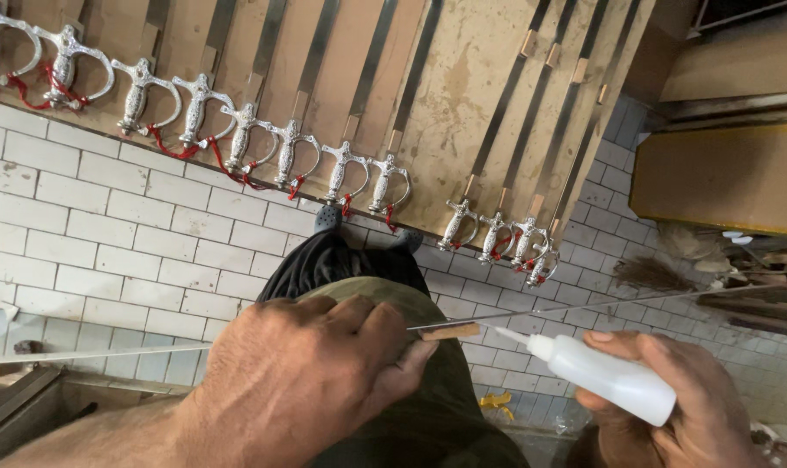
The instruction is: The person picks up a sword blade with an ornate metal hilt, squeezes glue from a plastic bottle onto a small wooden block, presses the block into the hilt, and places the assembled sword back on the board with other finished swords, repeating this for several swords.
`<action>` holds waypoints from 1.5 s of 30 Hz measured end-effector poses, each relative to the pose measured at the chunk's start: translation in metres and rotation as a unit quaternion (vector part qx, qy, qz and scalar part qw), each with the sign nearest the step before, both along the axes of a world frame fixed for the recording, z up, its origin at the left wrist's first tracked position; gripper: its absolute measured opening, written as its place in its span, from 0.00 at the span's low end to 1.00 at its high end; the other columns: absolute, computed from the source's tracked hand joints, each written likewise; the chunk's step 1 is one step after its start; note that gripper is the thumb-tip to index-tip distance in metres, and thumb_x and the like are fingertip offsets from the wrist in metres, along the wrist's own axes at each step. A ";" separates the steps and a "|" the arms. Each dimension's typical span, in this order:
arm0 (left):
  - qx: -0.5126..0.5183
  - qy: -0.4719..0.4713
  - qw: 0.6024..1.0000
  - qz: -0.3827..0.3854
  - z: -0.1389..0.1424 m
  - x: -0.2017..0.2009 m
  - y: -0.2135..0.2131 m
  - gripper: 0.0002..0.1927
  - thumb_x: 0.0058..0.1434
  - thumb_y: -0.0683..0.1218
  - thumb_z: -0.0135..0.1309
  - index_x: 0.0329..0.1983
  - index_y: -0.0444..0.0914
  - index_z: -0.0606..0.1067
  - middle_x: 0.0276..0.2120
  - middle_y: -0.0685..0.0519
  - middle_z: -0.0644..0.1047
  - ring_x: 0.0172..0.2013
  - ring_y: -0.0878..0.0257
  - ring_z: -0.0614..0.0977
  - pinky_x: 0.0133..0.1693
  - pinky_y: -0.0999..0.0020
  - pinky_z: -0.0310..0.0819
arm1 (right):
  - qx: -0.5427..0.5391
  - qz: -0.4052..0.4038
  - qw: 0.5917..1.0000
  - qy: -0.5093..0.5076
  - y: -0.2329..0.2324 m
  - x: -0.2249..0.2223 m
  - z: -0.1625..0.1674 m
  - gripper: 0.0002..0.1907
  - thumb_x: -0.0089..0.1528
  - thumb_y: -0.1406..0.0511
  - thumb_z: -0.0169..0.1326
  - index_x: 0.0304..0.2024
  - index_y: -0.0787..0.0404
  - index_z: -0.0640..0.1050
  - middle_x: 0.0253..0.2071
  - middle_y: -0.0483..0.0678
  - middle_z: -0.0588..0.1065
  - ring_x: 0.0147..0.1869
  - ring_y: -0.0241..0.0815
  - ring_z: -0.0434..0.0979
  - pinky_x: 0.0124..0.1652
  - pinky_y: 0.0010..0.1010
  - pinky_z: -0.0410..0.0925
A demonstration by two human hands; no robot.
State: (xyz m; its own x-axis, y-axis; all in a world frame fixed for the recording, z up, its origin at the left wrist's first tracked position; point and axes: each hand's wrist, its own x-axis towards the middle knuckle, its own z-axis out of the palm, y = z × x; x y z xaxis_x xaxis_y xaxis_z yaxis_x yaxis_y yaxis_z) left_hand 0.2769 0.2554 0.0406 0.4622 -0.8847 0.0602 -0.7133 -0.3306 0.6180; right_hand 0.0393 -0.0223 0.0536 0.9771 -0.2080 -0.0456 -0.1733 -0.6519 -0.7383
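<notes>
My left hand [311, 377] grips a long thin steel blade [601, 305] that runs level across the view, with a small wooden piece [451, 331] pressed against it by my thumb. My right hand [684, 407] holds a white squeeze bottle [606, 374] whose nozzle tip touches the end of the wooden piece. Below my hands are my dark trousers and olive shirt.
Several swords with silver ornate hilts [341, 172] and red tassels lie in a row on a tan board [445, 113] over the white brick-tiled floor [107, 234]. A yellow-edged box [723, 173] stands at right; brushes and scraps [740, 286] lie near it.
</notes>
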 end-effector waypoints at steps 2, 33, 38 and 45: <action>0.063 0.046 0.997 -0.006 -0.001 0.001 0.001 0.21 0.64 0.61 0.56 0.28 0.41 0.76 0.18 0.51 0.79 0.15 0.53 0.81 0.16 0.58 0.73 | 0.066 -0.038 0.996 -0.041 0.012 0.010 -0.002 0.37 0.58 0.65 0.62 0.67 0.55 0.62 0.53 0.62 0.76 0.56 0.52 0.82 0.50 0.43 0.80; 0.023 0.458 0.874 0.163 -0.035 -0.018 0.034 0.28 0.68 0.57 0.52 0.18 0.34 0.69 0.11 0.52 0.68 0.15 0.64 0.65 0.19 0.60 0.62 | -0.087 -0.060 0.992 -0.069 0.087 0.045 -0.031 0.25 0.62 0.61 0.61 0.58 0.54 0.66 0.49 0.53 0.80 0.54 0.43 0.83 0.52 0.31 0.78; 0.005 0.435 0.887 0.155 -0.037 -0.018 0.035 0.27 0.68 0.57 0.52 0.18 0.35 0.70 0.12 0.53 0.69 0.14 0.64 0.66 0.19 0.61 0.62 | -0.115 -0.046 0.990 -0.065 0.086 0.040 -0.029 0.29 0.60 0.60 0.61 0.60 0.53 0.65 0.48 0.52 0.80 0.54 0.44 0.84 0.50 0.32 0.80; 0.018 0.453 0.878 0.152 -0.037 -0.019 0.033 0.27 0.67 0.57 0.53 0.18 0.35 0.70 0.12 0.52 0.70 0.13 0.63 0.67 0.18 0.61 0.62 | -0.085 -0.044 0.992 -0.079 0.083 0.042 -0.026 0.31 0.60 0.61 0.61 0.63 0.51 0.65 0.48 0.51 0.80 0.52 0.43 0.85 0.50 0.32 0.81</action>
